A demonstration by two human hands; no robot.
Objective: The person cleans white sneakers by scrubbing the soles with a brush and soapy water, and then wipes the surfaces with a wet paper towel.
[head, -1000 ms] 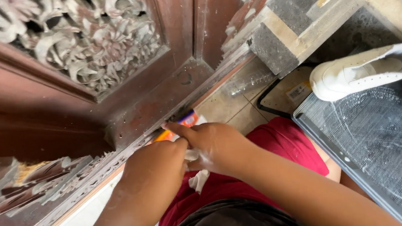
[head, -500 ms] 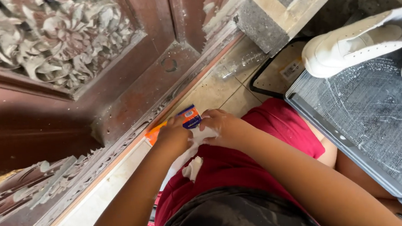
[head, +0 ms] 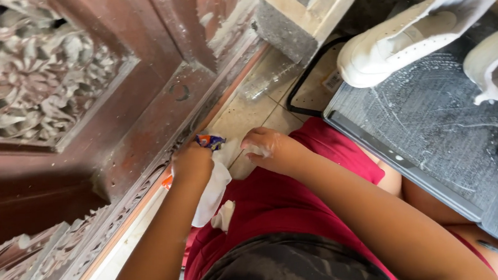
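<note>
A: What's at the far left?

B: A carved wooden door (head: 46, 85), dusty, from nine to eleven o'clock. Just right of it, near centre, the left hand (head: 192, 163) has its fingers closed on a white cloth (head: 211, 191) and a small packet (head: 210, 141), orange and blue, poking out at the hand's one o'clock.

A: How would the cloth handle?

B: Light, soft and limp, I'd judge; it hangs down over the red shorts (head: 278, 197). Best pinched by a bunched corner. The packet looks thin and crinkly, likely slippery if wet.

A: And the right hand (head: 267, 147)?

B: At the packet's three o'clock, fingers curled, with foam or cloth on them; I cannot tell whether it grips anything.

A: Further right?

B: A clear bottle (head: 268, 81) on the floor tiles at twelve, a white label (head: 332, 80) on a black tray (head: 302, 96), and white shoes (head: 414, 35) on a soapy mat (head: 441, 135) at two.
</note>
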